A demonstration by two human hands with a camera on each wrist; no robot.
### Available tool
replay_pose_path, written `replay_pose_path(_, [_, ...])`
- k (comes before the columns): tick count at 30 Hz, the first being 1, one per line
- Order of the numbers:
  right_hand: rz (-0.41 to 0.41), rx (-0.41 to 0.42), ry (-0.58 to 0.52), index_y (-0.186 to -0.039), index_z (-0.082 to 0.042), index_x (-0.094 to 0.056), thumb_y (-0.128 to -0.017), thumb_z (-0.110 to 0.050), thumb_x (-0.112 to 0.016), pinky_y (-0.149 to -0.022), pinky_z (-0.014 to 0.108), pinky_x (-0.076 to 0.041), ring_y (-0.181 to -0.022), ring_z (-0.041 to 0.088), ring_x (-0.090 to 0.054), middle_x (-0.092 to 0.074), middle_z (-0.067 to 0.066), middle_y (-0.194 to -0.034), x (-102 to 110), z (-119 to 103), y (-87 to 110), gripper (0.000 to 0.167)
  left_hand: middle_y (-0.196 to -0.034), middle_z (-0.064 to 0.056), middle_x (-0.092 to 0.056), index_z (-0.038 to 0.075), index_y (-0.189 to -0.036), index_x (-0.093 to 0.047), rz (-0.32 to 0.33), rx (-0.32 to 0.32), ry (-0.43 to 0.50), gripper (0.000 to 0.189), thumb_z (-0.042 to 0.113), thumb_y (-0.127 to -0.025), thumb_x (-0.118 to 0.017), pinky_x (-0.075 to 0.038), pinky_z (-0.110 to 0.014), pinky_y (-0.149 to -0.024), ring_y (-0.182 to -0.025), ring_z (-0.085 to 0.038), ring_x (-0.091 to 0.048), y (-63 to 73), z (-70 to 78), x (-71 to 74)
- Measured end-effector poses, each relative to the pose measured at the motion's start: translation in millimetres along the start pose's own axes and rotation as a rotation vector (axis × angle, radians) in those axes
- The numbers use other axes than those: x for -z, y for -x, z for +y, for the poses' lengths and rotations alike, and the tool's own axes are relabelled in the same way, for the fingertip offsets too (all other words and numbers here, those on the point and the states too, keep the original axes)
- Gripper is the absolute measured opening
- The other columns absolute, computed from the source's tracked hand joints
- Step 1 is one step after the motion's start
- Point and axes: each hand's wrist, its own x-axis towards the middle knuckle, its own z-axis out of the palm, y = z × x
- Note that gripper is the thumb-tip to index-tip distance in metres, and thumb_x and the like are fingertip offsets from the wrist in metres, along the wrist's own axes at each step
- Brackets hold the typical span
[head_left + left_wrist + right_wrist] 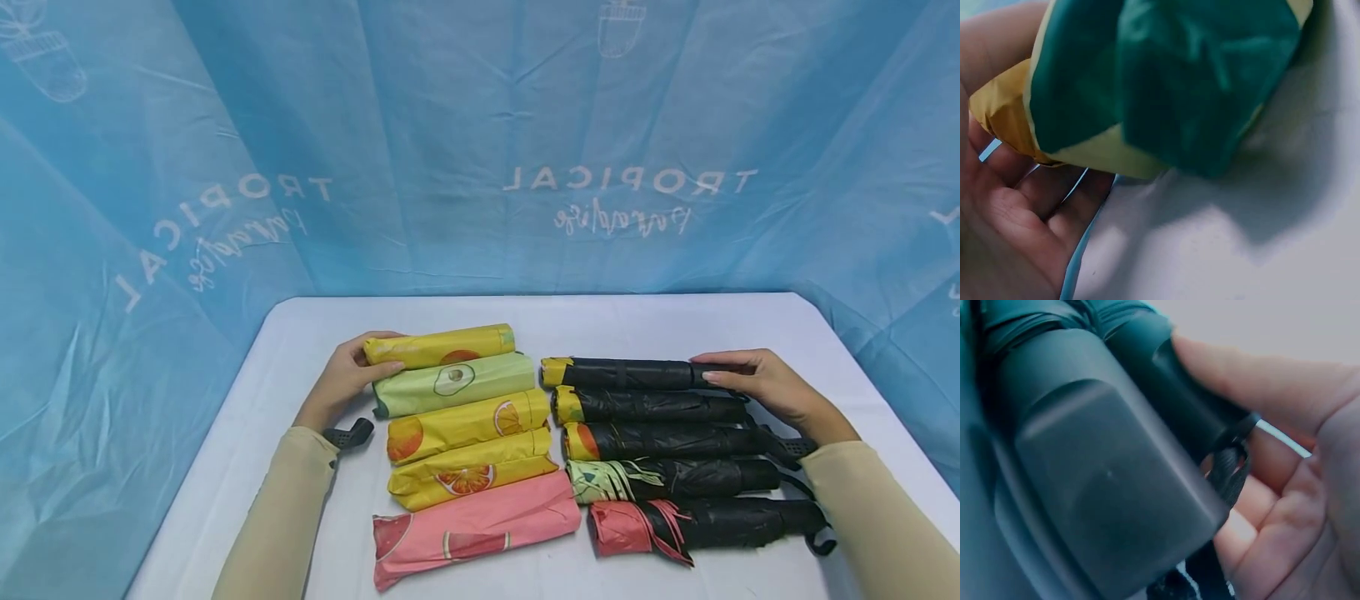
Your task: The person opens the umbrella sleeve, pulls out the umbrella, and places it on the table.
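Observation:
My left hand (341, 379) grips the left end of a yellow fabric umbrella sleeve (427, 346), thumb on the near side and fingers behind. In the left wrist view, the dark green end of the pale green avocado-print sleeve (1204, 75) hides much of this yellow sleeve (1004, 115). On the right, my right hand (780, 396) pinches the handle of the farthest black folded umbrella (630, 373), which has a yellow tip. The right wrist view shows the thumb along that black handle (1191, 403), with a strap loop below and another umbrella's handle (1110, 481) beside it.
Nearer on the left lie two yellow orange-print sleeves (472, 425) and a pink watermelon-print sleeve (487, 529). Several more black folded umbrellas (667, 406) line the right, the nearest pink-tipped. A white table (330, 542) bears everything; a blue printed cloth (450, 125) hangs behind.

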Motion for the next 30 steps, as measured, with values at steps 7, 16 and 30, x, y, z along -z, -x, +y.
replay_pose_path(7, [-0.029,-0.011,0.123,-0.137,0.0,-0.064,-0.1,-0.024,-0.069,-0.087,0.021,-0.055,-0.111,-0.005,-0.06,-0.066,0.008,-0.133,-1,1,-4.0,0.044,-0.142,-0.003,-0.058,0.018,-0.142,-0.06,0.055,-0.073,-0.068,0.055,0.031,-0.092,-0.08,-0.047,-0.026,-0.101,-0.129,-0.019,-0.053,3.3,-0.4,6.4])
replay_pose_path(16, [-0.059,-0.002,0.278,-0.135,-0.011,-0.067,-0.099,-0.031,-0.069,-0.089,0.022,-0.052,-0.113,-0.007,-0.056,-0.066,0.011,-0.135,-2,-15,-7.7,0.041,-0.145,-0.002,-0.057,0.019,-0.144,-0.058,0.108,-0.053,-0.118,0.054,0.036,-0.095,-0.075,-0.034,-0.046,-0.115,-0.136,-0.019,-0.048,3.3,3.4,10.1])
replay_pose_path(30, [0.131,0.062,0.467,-0.148,-0.009,-0.054,-0.109,-0.035,-0.05,-0.106,0.076,-0.029,-0.145,0.049,-0.033,-0.042,0.026,-0.155,-3,-78,-7.3,0.047,-0.156,-0.005,-0.047,0.015,-0.151,-0.052,0.302,-0.311,-0.418,0.052,0.031,-0.102,-0.065,-0.028,-0.055,-0.12,-0.148,-0.025,-0.034,21.9,81.8,-13.4])
